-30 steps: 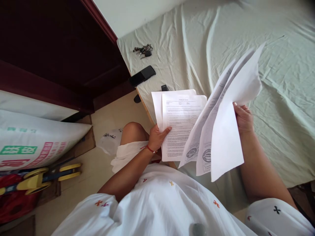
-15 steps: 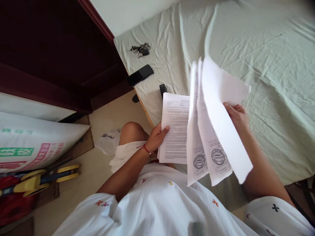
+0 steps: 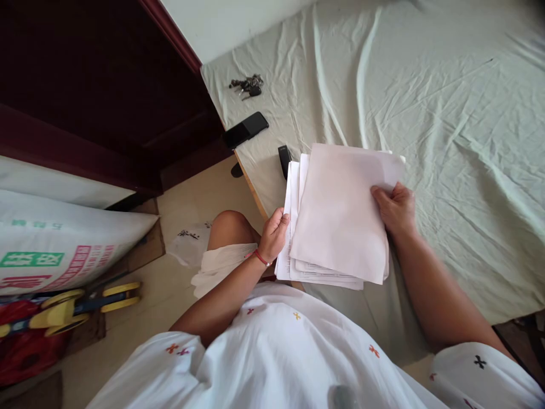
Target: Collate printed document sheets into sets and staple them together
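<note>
A loose stack of paper sheets (image 3: 340, 216) is held between my two hands above the cloth-covered surface. Its top sheet shows a blank side, and edges of printed pages stick out unevenly at the left and bottom. My left hand (image 3: 275, 236), with a red string bracelet at the wrist, pinches the left edge with the thumb on top. On the other side, my right hand (image 3: 395, 210) grips the upper right edge, its thumb lying over the blank sheet. The fingers beneath the papers are hidden.
Beyond the papers, a pale green cloth (image 3: 447, 113) covers the surface. On it lie a small black object (image 3: 284, 161), a black phone (image 3: 247, 129) and a bunch of keys (image 3: 247, 86). A large white sack (image 3: 76, 238) and a yellow-wheeled toy (image 3: 68, 311) are at left.
The fanned sheets in my right hand have swung left and down onto the stack, covering the printed page and stamps. My right hand has moved slightly left; my left hand keeps its grip.
</note>
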A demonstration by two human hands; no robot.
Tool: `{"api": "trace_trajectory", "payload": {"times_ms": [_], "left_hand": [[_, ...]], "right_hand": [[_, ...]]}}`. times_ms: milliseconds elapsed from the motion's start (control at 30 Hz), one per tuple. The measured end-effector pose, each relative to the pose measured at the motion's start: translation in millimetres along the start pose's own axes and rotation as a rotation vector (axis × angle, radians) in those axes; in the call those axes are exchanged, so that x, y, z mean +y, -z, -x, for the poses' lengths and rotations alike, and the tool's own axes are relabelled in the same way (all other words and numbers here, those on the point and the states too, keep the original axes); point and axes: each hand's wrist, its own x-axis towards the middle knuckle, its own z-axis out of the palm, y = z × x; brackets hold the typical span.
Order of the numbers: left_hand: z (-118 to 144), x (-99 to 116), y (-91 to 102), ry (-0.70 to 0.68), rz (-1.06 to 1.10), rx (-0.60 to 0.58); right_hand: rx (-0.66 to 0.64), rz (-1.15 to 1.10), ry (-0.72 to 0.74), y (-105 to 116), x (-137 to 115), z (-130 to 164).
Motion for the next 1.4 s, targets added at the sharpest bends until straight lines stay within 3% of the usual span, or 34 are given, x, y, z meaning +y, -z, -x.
{"api": "trace_trajectory", "payload": {"times_ms": [467,600,900,1067,1233,1400], "left_hand": [[2.9,-1.6,0.9,0.016,0.024,0.015],[3.3,-5.1,0.9,0.022,0.032,0.045],[3.3,-7.8,0.3,0.046,0.065,-0.011],[2.6,-10.5,-0.5,0.007,0.065,-0.01],[2.4,-9.4,-0.2,0.004,0.037,-0.003],[3.4,-11.5,-1.2,0.037,0.162,-0.017]], "right_hand": [[0.023,-0.145,-0.132,-10.1,-13.5,8.0],[0.02,-0.111,-0.112,-11.0,-13.3,9.6],[-0.028,-0.131,-0.1,-9.9,-2.5,9.4],[0.064,-0.125,0.013,-5.1,-0.9,2.0],[0.062,-0.321,-0.066,-0.4,-14.3,-3.1],[0.095,-0.463,-0.218,8.3,-13.7,-14.2]]}}
